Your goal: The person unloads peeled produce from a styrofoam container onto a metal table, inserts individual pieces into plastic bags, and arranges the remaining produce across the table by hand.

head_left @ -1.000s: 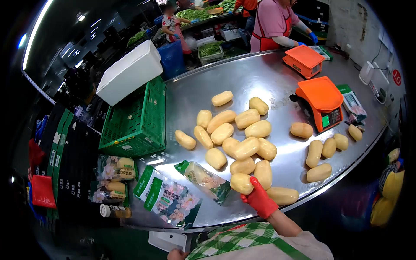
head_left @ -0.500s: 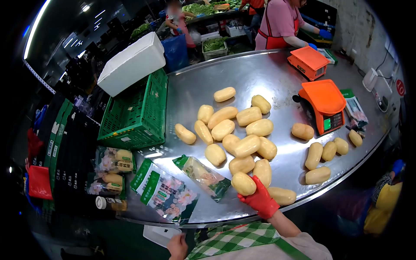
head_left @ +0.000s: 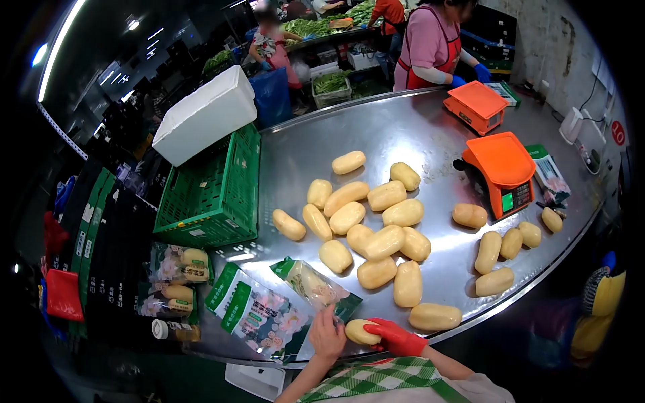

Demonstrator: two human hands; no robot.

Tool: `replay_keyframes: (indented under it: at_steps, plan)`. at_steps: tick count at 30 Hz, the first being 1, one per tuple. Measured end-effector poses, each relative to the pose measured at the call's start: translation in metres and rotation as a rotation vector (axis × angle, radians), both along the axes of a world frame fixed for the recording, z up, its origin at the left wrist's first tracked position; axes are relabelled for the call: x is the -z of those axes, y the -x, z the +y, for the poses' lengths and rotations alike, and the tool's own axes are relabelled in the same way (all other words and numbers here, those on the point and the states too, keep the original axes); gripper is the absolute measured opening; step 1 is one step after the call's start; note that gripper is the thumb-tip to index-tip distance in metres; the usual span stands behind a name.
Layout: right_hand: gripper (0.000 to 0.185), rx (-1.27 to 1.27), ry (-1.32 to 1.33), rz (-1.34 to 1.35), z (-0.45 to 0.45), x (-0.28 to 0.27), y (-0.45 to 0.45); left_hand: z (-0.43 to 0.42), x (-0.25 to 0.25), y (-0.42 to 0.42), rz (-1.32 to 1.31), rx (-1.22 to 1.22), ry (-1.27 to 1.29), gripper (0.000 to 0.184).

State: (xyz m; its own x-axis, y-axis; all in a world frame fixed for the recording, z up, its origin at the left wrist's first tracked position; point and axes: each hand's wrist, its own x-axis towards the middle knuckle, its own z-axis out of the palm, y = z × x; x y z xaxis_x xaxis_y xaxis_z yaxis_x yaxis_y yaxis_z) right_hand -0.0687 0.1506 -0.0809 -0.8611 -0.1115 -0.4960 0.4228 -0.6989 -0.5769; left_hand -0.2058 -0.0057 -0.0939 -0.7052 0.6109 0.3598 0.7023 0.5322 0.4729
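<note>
My right hand, in a red glove, is closed round a pale yellow root piece near the table's front edge. Bare and ungloved, my left hand is just left of that piece, at the lower end of a filled bag; whether its fingers grip the bag cannot be made out. Flat printed bags lie to the left of it. Many more root pieces are spread over the metal table, with one long piece right of my glove.
A green crate with a white foam box on it stands at the left. Two filled bags and a jar lie at front left. Orange scales stand at right. A co-worker in blue gloves is behind the table.
My right hand has lifted its root piece away from the pile and brought it left and toward me. My left hand has come up from below the table edge to the filled bag.
</note>
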Motion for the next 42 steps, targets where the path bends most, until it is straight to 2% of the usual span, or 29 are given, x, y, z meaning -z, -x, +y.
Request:
replay_keyframes:
  at_steps: [7,11,15,18,21,25,28,32,33,34,36,39,42]
  plan:
    - [0.053,0.209,0.137,-0.063,0.005,-0.008,0.033,-0.009,-0.004,-0.003,0.057,-0.012,-0.019,0.05]
    - [0.062,0.018,-0.254,-0.002,0.005,-0.022,0.035,-0.005,-0.014,-0.001,0.022,-0.026,-0.064,0.05]
    - [0.066,-0.034,-0.543,0.093,-0.005,-0.012,0.036,-0.002,-0.024,0.007,0.001,-0.012,-0.07,0.045]
    - [0.068,-0.059,-0.502,0.106,-0.004,-0.021,0.035,0.001,-0.025,0.009,-0.008,0.004,-0.084,0.04]
    - [0.068,-0.075,-0.266,-0.008,0.001,-0.019,0.039,0.004,-0.028,0.012,-0.014,0.002,-0.054,0.037]
    - [0.061,0.135,-0.023,-0.031,-0.003,0.007,0.04,0.003,-0.026,0.015,0.075,0.037,-0.014,0.035]
    - [0.06,0.28,0.138,-0.057,-0.007,0.014,0.042,0.003,-0.02,0.007,0.039,0.037,0.005,0.033]
    - [0.064,0.036,-0.397,-0.007,-0.013,0.001,0.043,0.006,-0.03,0.003,-0.066,-0.028,0.024,0.03]
    - [0.07,0.073,-0.71,0.204,-0.026,0.046,0.047,0.006,-0.032,0.004,-0.054,-0.021,0.021,0.03]
    - [0.067,0.02,-1.083,0.232,-0.03,0.025,0.048,0.008,-0.033,0.006,-0.039,-0.015,0.019,0.03]
    - [0.063,-0.048,-1.19,0.141,-0.038,0.032,0.055,0.008,-0.034,0.006,0.009,0.015,0.019,0.031]
    - [0.05,0.185,-0.629,0.207,-0.034,0.028,0.061,0.003,-0.031,0.005,0.019,0.017,0.034,0.033]
    - [0.038,0.228,0.147,0.024,-0.017,0.041,0.057,0.003,-0.036,0.001,0.018,0.011,0.031,0.034]
